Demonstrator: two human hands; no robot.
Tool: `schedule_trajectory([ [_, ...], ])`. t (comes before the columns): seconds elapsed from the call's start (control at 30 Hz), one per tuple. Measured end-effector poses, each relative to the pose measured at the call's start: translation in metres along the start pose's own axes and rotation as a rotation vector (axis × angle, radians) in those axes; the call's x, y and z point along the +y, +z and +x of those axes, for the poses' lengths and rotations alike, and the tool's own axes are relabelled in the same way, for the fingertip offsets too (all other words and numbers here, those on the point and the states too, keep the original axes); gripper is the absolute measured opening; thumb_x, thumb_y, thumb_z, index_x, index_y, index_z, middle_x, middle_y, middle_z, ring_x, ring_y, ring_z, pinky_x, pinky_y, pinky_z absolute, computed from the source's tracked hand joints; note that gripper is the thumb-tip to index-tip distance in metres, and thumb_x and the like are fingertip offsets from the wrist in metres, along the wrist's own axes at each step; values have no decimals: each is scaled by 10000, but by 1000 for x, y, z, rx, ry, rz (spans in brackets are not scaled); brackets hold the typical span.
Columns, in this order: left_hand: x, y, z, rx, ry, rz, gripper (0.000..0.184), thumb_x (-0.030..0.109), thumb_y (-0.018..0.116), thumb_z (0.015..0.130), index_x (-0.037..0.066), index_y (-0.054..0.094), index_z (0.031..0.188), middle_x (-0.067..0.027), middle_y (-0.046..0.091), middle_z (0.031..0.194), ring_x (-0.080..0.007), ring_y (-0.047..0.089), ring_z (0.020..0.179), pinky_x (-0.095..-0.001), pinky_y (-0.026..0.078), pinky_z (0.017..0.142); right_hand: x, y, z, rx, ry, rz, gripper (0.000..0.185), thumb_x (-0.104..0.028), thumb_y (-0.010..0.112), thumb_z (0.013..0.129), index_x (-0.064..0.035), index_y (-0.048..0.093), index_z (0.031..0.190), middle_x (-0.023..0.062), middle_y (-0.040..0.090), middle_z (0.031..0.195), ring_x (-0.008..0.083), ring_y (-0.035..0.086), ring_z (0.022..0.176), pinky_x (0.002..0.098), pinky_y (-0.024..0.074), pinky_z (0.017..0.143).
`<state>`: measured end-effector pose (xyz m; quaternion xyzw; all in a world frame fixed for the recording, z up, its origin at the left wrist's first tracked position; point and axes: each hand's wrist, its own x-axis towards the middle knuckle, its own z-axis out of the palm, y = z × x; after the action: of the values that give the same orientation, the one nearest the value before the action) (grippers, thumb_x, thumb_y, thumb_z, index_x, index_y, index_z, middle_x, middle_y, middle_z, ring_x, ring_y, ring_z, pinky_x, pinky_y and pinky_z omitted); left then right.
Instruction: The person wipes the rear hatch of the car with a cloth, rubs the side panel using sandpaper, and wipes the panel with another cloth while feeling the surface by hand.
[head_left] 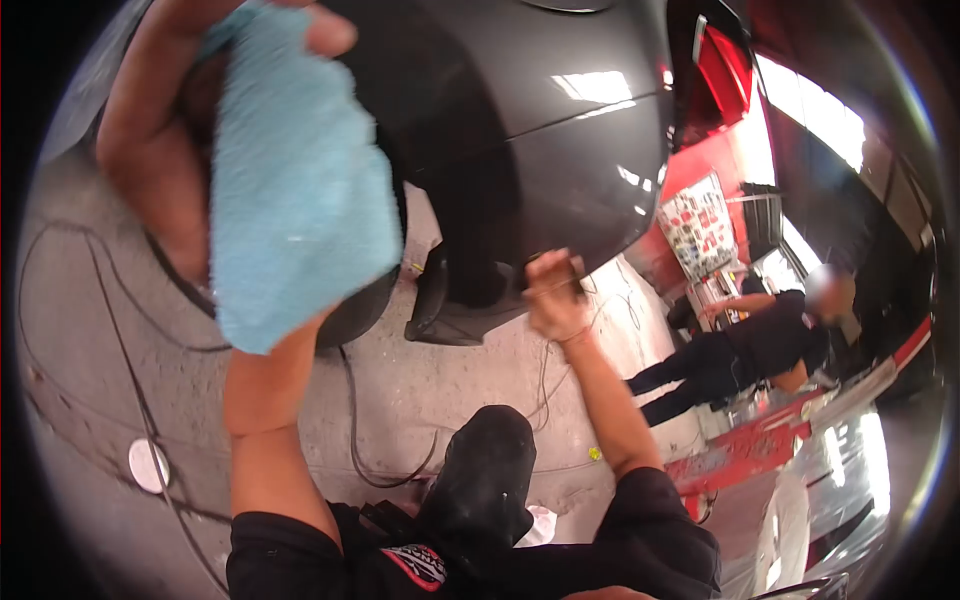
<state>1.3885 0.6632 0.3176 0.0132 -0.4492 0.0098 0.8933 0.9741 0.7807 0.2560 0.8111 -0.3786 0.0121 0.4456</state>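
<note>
My left hand (150, 120) is raised close to the camera at the upper left, closed around a light blue cloth (300, 190). The cloth hangs down and covers part of that hand and arm; a fingertip shows at its top edge. Lower down in the middle, my right hand (557, 305) is at the bottom corner of a glossy dark car's bumper (590, 170). Its fingers are curled around a small dark object (572, 280) whose kind I cannot make out, because it is blurred and partly covered.
Behind the cloth is a dark wheel (365, 310). Cables (355, 400) and a white disc (149, 465) lie on the grey floor. A red tail light (722, 80) is at the upper right. Another person (765, 340) stands at the right beside a red metal beam (740, 450).
</note>
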Motion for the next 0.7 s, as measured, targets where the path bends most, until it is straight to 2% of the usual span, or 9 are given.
schedule_trajectory([
  [0.13, -5, 2, 1, 17, 35, -49, 422, 213, 605, 926, -50, 534, 1249, -170, 640, 1081, -151, 631, 733, -230, 514, 586, 50, -58, 112, 325, 769, 36, 483, -139, 381, 1005, 96, 363, 1426, 301, 332, 1492, 438, 278, 1413, 493, 193, 1179],
  [0.23, -14, 1, -6, -23, -71, -280, 423, 136, 662, 908, -13, 514, 1276, -166, 612, 1062, -127, 621, 808, -226, 515, 700, 1, -25, 74, 242, 489, 23, 532, -76, 394, 944, 95, 327, 1443, 330, 300, 1495, 473, 259, 1411, 540, 167, 1176],
  [0.3, -30, 13, -12, 171, 21, -83, 431, 105, 698, 892, -15, 512, 1262, -142, 625, 960, -66, 596, 657, -122, 481, 548, -42, 22, 0, 121, 220, 99, 541, -39, 401, 923, 92, 333, 1443, 337, 286, 1501, 464, 238, 1429, 546, 151, 1180],
  [0.33, -36, 11, -10, 138, 103, -155, 438, 140, 690, 903, -4, 509, 1275, -155, 624, 1001, -95, 618, 702, -151, 511, 608, -29, 18, 8, 123, 212, 82, 541, -39, 401, 923, 92, 333, 1443, 337, 286, 1501, 464, 238, 1429, 546, 151, 1180],
  [0.4, -18, 1, -9, 106, -120, -169, 409, 196, 584, 924, -53, 524, 1242, -191, 628, 1078, -139, 617, 719, -202, 499, 582, 3, -13, 42, 320, 444, 80, 516, -37, 391, 950, 89, 327, 1446, 328, 280, 1509, 456, 247, 1429, 527, 163, 1181],
  [0.43, -10, -5, -8, 89, -230, -174, 420, 224, 532, 934, -78, 532, 1225, -208, 631, 1117, -161, 616, 728, -228, 492, 569, 13, -38, 78, 353, 773, 93, 501, -35, 394, 964, 103, 322, 1440, 332, 273, 1510, 462, 238, 1428, 519, 170, 1180],
  [0.53, -23, -12, -12, -16, -86, -25, 464, 286, 514, 933, -67, 521, 1234, -217, 581, 1209, -212, 604, 873, -241, 497, 606, 3, -32, 78, 357, 784, 22, 509, -44, 426, 961, 102, 326, 1438, 339, 280, 1502, 468, 237, 1426, 528, 178, 1176],
  [0.67, -28, -15, -11, -27, -85, -39, 506, 354, 467, 948, -57, 520, 1238, -212, 571, 1229, -241, 600, 939, -250, 504, 601, -24, 4, 1, 111, 125, 29, 586, -56, 518, 875, 116, 353, 1411, 311, 342, 1479, 492, 267, 1406, 536, 178, 1179],
  [0.7, -30, -17, -12, -53, -85, -90, 514, 364, 456, 951, -56, 521, 1239, -209, 572, 1228, -244, 600, 946, -249, 505, 596, 0, -4, -10, 16, 170, 43, 571, -52, 523, 876, 117, 373, 1401, 307, 351, 1475, 476, 271, 1411, 525, 186, 1179],
])
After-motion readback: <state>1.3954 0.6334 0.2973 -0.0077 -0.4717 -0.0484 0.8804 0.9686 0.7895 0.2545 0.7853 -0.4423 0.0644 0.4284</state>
